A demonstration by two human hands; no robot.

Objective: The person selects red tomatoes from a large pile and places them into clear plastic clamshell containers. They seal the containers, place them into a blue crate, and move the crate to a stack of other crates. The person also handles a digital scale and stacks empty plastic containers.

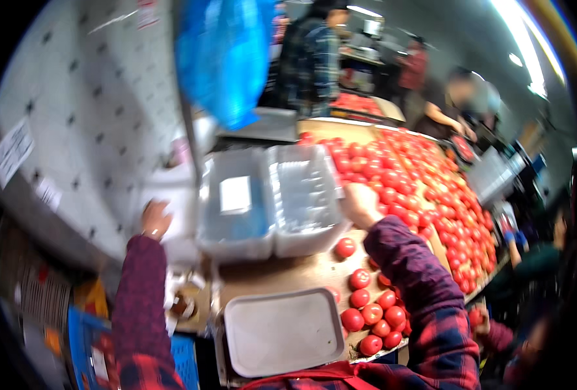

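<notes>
My left hand (156, 218) lies at the left, over white material beside the stacked clear plastic containers (234, 200); its fingers are blurred and a hold cannot be made out. Against the right edge of the second stack of clear containers (304, 195) is my right hand (360, 204), near the tomatoes; whether it grips the rim cannot be told. A white label (235, 195) shows on the left stack. Nearer my body, an empty light grey tray (284, 332) rests on the wooden table (278, 278), with loose tomatoes (372, 314) to its right.
A large heap of tomatoes (395, 175) covers the right of the table. A blue plastic bag (225, 58) hangs ahead, beside a pale patterned sheet (88, 97) at left. A blue crate (81, 341) stands low left. Several people are around the far and right sides.
</notes>
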